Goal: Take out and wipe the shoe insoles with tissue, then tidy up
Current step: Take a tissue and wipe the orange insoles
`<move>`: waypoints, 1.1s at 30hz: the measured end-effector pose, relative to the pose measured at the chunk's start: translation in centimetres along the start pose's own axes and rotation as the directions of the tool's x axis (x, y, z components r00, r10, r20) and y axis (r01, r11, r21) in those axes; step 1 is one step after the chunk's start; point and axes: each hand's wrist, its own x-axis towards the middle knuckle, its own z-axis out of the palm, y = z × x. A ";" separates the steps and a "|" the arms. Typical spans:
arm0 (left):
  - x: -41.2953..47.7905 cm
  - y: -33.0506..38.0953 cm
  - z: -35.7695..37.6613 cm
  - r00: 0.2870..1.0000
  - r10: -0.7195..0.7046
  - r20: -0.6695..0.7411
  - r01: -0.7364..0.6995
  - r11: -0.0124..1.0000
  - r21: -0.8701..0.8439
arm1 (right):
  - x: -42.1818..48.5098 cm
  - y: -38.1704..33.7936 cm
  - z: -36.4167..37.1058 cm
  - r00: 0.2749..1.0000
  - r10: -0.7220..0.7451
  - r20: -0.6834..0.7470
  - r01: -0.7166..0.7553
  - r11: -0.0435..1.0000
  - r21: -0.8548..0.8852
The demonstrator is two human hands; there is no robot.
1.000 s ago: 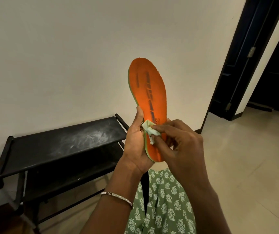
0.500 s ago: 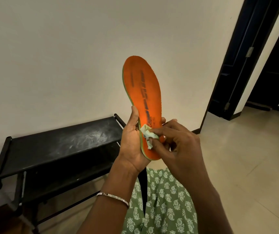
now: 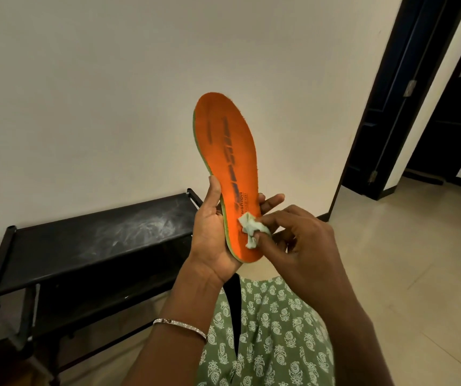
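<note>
Orange insole, upper face toward the camera, with a thin green rim visible along its left edge. A row of dark, partly worn printed bars runs down its midline, ending in small lettering near the heel; the text is too small to read. The fabric edge looks slightly frayed on the right side.

Orientation: the long axis stands nearly upright, the toe end uppermost and leaning a little left, the heel end lowest. The insole is held in the air in front of the pale wall, above the person's lap and to the right of the shoe rack's right end.

Left hand: grips the heel half from behind, the thumb laid along the left rim and fingertips curling round the right rim. A thin metal bracelet sits on this wrist.

Right hand: pinches a small crumpled pale tissue between thumb and fingertips, pressing it against the orange face just above the heel.

Surroundings: a black two-tier shoe rack stands against the wall at lower left, its top shelf marked with whitish dust smears. Green patterned clothing fills the lower centre. A dark door frame rises at right above the beige tiled floor.
</note>
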 end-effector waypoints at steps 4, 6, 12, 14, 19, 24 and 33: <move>0.1 0.1 -0.6 1.000 0.006 -0.018 -0.006 1.000 -0.024 | -0.4 -0.2 -1.6 0.973 -0.039 0.226 0.030 0.999 0.045; 0.3 -0.1 -0.4 1.000 -0.007 -0.020 0.007 1.000 -0.022 | -0.2 0.0 -1.4 0.990 -0.041 0.134 0.038 0.999 0.025; -0.1 -1.2 1.0 0.996 0.060 -0.061 -0.059 0.998 0.019 | 0.4 -0.1 1.7 0.964 0.003 -0.265 -0.045 0.987 -0.155; -0.1 -1.1 0.6 0.995 0.059 -0.079 -0.058 0.998 0.015 | 0.4 0.0 1.7 0.980 0.013 -0.199 -0.037 0.992 -0.118; 0.4 -0.3 -0.9 0.996 -0.011 -0.083 0.011 1.000 -0.001 | 0.0 0.0 -0.7 0.967 -0.034 0.252 0.032 0.999 0.015; 0.3 -1.1 0.4 0.995 0.029 -0.096 -0.030 0.999 -0.013 | 0.3 0.2 0.9 0.999 -0.026 -0.046 0.025 1.000 -0.007; 0.2 -0.9 -0.2 0.991 0.036 -0.132 -0.032 0.999 0.034 | 0.3 -0.3 0.4 0.993 -0.005 0.117 -0.002 0.998 0.063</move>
